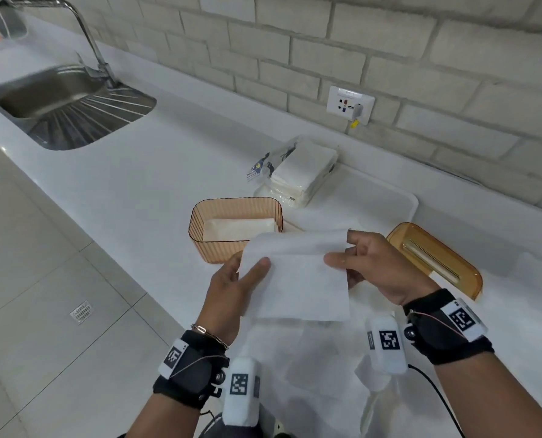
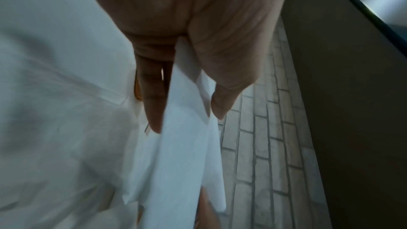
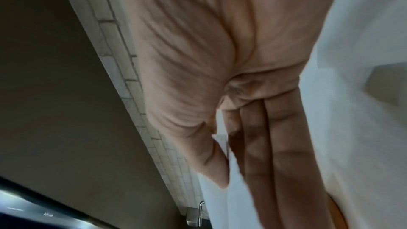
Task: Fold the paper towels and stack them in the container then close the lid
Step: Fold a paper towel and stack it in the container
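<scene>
1. A white paper towel is held in the air above the tabletop, just in front of the container, with its top part folded over.
2. The left hand pinches the towel's left edge between thumb and fingers; the right hand pinches its right edge the same way.
3. The amber ribbed container stands open on the tabletop, with folded white towels lying inside it.
4. Its amber lid lies on the tabletop to the right, apart from it.
5. A pack of paper towels rests behind the container, near the brick wall.
6. A steel sink sits far left.
</scene>
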{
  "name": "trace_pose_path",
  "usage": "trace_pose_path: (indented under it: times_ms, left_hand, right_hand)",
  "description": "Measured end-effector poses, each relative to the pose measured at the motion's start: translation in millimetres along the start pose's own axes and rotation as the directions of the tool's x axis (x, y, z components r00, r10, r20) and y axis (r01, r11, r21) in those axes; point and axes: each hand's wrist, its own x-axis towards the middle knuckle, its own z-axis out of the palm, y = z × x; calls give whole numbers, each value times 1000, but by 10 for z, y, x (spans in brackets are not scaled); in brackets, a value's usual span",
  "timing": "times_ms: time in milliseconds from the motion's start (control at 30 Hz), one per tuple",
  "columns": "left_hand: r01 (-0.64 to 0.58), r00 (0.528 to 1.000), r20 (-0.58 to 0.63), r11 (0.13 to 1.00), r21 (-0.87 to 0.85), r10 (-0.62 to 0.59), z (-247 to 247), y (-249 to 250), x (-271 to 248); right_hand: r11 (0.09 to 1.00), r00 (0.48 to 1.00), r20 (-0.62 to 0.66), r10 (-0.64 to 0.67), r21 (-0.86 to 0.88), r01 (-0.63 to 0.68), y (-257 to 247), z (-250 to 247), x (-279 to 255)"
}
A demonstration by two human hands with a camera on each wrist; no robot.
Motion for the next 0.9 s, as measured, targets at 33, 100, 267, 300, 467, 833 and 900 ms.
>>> trace_pose_path:
  times_ms: [33,100,267,300,467,833,900]
  left_hand:
    - [18,1000,4,1000,-21,-18,-19,14,16]
    - [43,999,25,997,-63,-42,-66,32,38]
    - [80,995,64,992,-102,-74,-165,-9,46]
    - [99,993,71,988,-119,-91,-193,-24,44]
    - [289,955,164,903,-317,-248,-328,-40,87]
    - [-51,893,379,784,619,-241,-66,-163,81]
    - [-17,926,313,804,594,-212,-102,-168,44]
  right_hand:
    - [1000,1000,8,-3,-20,3,4,-17,-22]
    - [997,1000,25,-14,-73,16,13,-59,-52]
    - [959,991,39,-124,-250,130,30,-150,-95]
    - [945,989,45,-139,-292,146,39,-173,-99]
    - [871,983,148,-105,-463,163,48,-182,-69]
    - [835,995,92,-31,-545,77,181,-35,177]
    - [725,996,-87,-35,-688,-35,222,-172,399]
